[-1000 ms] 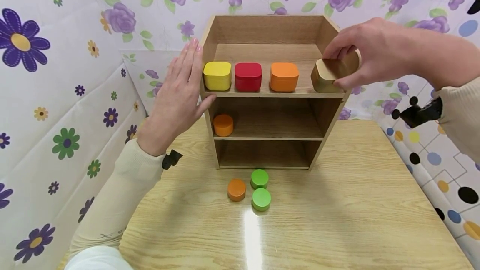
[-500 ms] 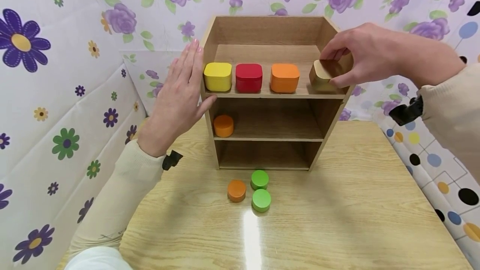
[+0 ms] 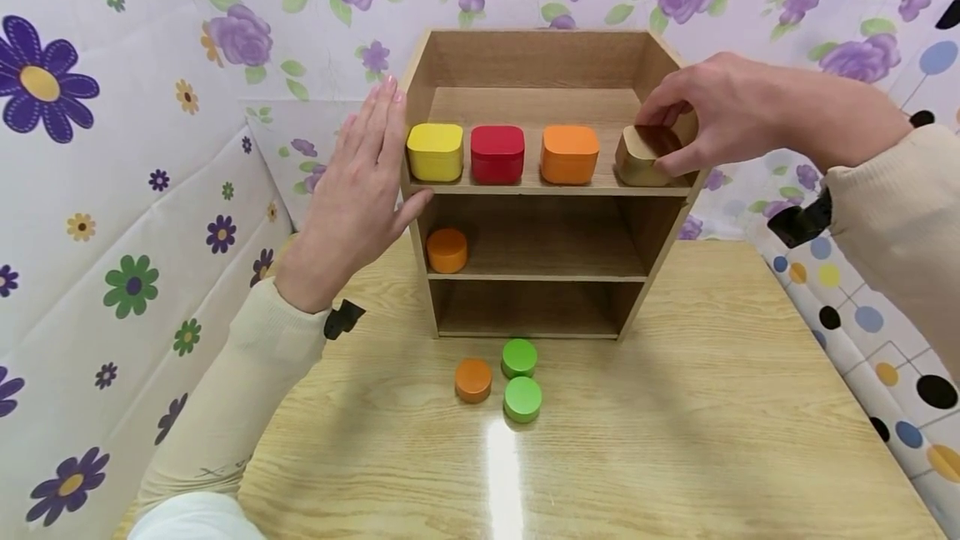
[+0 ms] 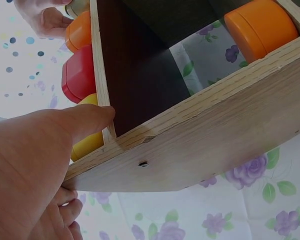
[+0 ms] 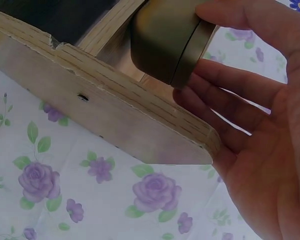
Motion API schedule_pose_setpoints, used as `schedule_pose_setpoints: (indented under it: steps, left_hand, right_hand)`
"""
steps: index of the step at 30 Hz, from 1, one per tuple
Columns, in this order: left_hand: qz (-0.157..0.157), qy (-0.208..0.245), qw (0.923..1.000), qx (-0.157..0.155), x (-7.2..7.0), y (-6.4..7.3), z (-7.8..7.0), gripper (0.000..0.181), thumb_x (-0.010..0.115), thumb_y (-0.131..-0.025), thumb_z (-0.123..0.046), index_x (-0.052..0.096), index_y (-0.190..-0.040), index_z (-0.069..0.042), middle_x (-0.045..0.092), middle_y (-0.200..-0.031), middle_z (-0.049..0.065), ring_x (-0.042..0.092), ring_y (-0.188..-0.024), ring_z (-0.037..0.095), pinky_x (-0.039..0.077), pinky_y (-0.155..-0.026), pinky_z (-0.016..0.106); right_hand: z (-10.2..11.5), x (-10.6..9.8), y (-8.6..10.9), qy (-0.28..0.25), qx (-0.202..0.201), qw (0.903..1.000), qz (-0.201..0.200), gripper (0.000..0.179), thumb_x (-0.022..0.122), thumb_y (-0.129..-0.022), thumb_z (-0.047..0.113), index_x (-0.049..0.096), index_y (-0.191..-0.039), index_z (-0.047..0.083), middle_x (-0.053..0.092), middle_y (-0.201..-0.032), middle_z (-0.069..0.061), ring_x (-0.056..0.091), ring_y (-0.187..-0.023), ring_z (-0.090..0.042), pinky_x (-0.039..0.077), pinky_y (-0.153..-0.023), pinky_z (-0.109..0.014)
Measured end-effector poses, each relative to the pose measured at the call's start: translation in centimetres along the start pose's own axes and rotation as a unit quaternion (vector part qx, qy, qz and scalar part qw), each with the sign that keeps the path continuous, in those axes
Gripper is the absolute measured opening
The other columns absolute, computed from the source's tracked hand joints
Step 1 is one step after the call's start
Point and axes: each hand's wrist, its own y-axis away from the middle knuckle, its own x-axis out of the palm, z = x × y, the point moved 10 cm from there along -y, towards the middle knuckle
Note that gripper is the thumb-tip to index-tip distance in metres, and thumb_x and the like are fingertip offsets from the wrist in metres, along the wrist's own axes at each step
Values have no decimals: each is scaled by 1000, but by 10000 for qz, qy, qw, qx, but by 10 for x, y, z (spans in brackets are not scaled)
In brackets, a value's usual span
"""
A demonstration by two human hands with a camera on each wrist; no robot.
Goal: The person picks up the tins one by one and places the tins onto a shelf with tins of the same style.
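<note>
Pinching the gold box point(image 3: 634, 162) near the rack's point(image 3: 540, 61) front edge

It is at three o'clock of the orange box point(image 3: 569, 154), held between thumb and fingers of the right hand point(image 3: 738, 111). A crooked release might tip it off the edge; oversliding might knock the orange box. At the rack's nine o'clock side, the left hand point(image 3: 348, 182) lies straight-fingered. Since half a second ago, the gold box has shifted slightly toward nine o'clock; the left hand looks unmoved.

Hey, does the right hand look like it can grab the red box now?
Probably not: the right hand holds the gold box, and the orange box stands between that one and the red box.
</note>
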Motion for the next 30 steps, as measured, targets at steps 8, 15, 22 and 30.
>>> schedule_pose_setpoints:
  steps: [8, 15, 22, 30]
  left_hand:
    - [1, 5, 10000, -66, -1, 1, 3, 102, 75, -98, -30, 9, -168, 3, 9, -178, 19, 13, -166, 35, 18, -135, 53]
    - [29, 36, 10000, -83, -1, 1, 2, 103, 75, -98, -30, 7, -168, 2, 8, -179, 18, 12, -166, 35, 17, -135, 53]
    - [37, 28, 10000, -51, -1, 0, 1, 103, 75, -98, -30, 7, -168, 2, 8, -179, 18, 12, -167, 35, 18, -134, 54]
    - [-24, -197, 9998, 42, -2, -1, -1, 104, 76, -97, -35, 9, -168, 4, 10, -178, 20, 13, -166, 36, 19, -134, 53]
  right_hand:
    - [0, 2, -5, 20, 144, 9994, 311, 59, 80, -90, 29, 65, -140, 3, 73, -129, -18, 67, -118, -34, 52, -106, -58]
    - [2, -14, 7, 318, 90, 9994, -82, 65, 82, -88, 34, 63, -144, 6, 69, -137, -21, 66, -120, -39, 54, -99, -59]
    - [24, -30, 33, 420, -311, 9967, -619, 62, 88, -85, 35, 68, -140, 12, 70, -138, -17, 71, -96, -36, 56, -88, -59]
    - [58, -16, 49, 97, -629, 9965, -549, 60, 88, -86, 34, 68, -140, 17, 68, -145, -13, 73, -113, -40, 53, -104, -65]
